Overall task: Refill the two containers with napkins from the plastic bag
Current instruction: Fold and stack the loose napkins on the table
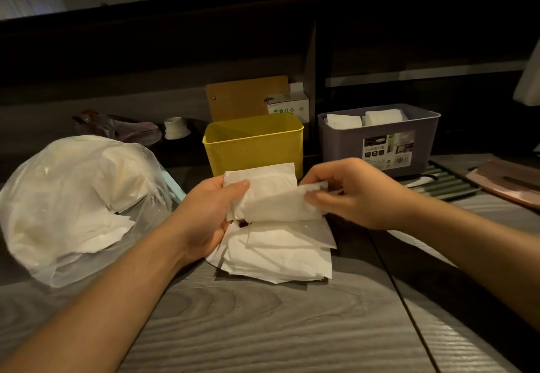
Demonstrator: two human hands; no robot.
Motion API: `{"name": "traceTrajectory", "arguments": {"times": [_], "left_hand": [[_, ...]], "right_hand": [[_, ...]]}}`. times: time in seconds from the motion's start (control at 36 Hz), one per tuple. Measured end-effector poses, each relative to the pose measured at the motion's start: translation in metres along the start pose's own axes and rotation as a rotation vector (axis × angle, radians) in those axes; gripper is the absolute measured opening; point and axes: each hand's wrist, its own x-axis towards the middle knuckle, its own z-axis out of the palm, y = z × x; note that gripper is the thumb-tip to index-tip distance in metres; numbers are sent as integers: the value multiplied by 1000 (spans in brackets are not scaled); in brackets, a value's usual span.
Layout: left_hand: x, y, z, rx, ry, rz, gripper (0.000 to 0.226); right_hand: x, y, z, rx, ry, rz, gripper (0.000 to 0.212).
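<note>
My left hand (204,214) grips a small stack of white napkins (268,194) from the left, thumb on top. My right hand (350,194) pinches the right edge of the same stack. Under them a loose pile of napkins (280,255) lies on the wooden table. Just behind stands a yellow container (254,144); its visible inside shows no napkins. To its right a grey-purple container (380,141) holds two upright stacks of napkins. A clear plastic bag (73,206) full of napkins sits at the left.
A brown clipboard (245,98) and a small white carton (289,106) stand behind the yellow container. A dark crumpled bag (122,128) and a small white cup (176,128) lie at the back left. A ribbed green mat (438,182) and a pink board (508,182) are at the right.
</note>
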Motion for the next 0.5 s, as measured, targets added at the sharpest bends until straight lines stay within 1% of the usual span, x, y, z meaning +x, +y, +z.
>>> {"name": "traceTrajectory", "arguments": {"times": [0.08,0.17,0.25,0.33,0.42,0.5], "left_hand": [[1,-1,0,-11,-1,4,23],[0,-1,2,-51,-14,-5,24],[1,-1,3,-79,-19,-4,28],[2,-1,4,-42,-65,7,45],[1,-2,6,44,-122,48,41],[2,-4,6,63,-100,39,39]], "right_hand": [[2,1,7,212,111,109,11],[5,1,14,397,180,179,11],[10,-1,20,449,227,204,10],[14,-2,26,501,255,243,11],[17,-4,30,578,252,276,13],[18,-4,29,617,245,323,17]]}}
